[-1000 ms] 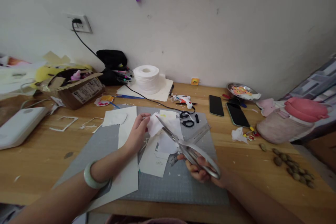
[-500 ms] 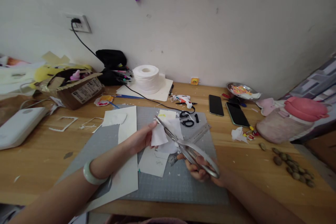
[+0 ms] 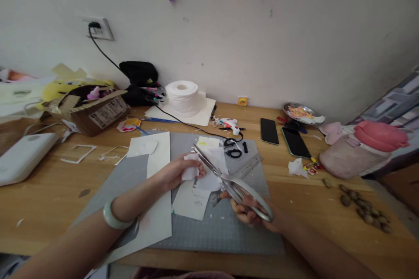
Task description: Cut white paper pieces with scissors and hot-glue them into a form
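Note:
Near the middle of the grey cutting mat (image 3: 242,235), my left hand (image 3: 178,172) pinches a small white paper piece (image 3: 190,170). My right hand (image 3: 250,213) is wrapped round the handles of large metal scissors (image 3: 237,189), whose blades point up and left, their tips just beyond the paper piece. White paper sheets (image 3: 218,161) lie beneath the blades, and a sheet with a small drawing (image 3: 191,202) lies in front of them. A long white board (image 3: 160,213) runs under my left forearm.
Black-handled scissors (image 3: 234,153) and a ruler (image 3: 247,168) lie on the mat. Behind are a glue gun (image 3: 232,125), a paper roll (image 3: 182,98) and two phones (image 3: 269,130). A cardboard box (image 3: 91,111) stands left; a pink-lidded bottle (image 3: 356,157) and several nuts (image 3: 366,211) lie right.
My left hand has turned and shifted slightly left, and the paper piece in it has moved away from the blades. My right hand and the metal scissors have hardly moved.

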Demonstrator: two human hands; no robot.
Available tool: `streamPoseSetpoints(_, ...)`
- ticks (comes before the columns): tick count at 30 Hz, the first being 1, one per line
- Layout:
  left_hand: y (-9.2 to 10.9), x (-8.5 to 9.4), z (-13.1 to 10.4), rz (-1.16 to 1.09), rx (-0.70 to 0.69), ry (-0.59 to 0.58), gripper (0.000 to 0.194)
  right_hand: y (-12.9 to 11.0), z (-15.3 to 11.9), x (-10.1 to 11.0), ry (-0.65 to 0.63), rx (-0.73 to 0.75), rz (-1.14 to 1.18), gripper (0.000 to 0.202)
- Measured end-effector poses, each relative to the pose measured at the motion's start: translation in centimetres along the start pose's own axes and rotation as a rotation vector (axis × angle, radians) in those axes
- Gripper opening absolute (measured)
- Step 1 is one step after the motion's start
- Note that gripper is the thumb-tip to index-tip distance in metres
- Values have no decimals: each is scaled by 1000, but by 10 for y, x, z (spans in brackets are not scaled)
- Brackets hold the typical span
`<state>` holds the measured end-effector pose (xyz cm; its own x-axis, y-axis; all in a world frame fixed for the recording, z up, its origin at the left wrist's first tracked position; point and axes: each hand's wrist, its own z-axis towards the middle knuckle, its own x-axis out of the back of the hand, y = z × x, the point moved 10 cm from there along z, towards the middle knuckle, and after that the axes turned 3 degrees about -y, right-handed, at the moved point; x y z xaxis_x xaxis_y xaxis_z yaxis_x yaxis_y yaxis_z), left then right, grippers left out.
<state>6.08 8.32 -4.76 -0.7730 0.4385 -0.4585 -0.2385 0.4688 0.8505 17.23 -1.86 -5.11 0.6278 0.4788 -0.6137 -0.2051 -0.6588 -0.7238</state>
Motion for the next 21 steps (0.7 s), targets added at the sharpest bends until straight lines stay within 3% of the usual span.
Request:
streamPoseSetpoints(11,12,3,-3,44,-14,98,17,1,1,5,-36,24,53,52)
streamPoseSetpoints(21,10,8,-1,63,-56,134,26,3,1,7,-38,21,66,48)
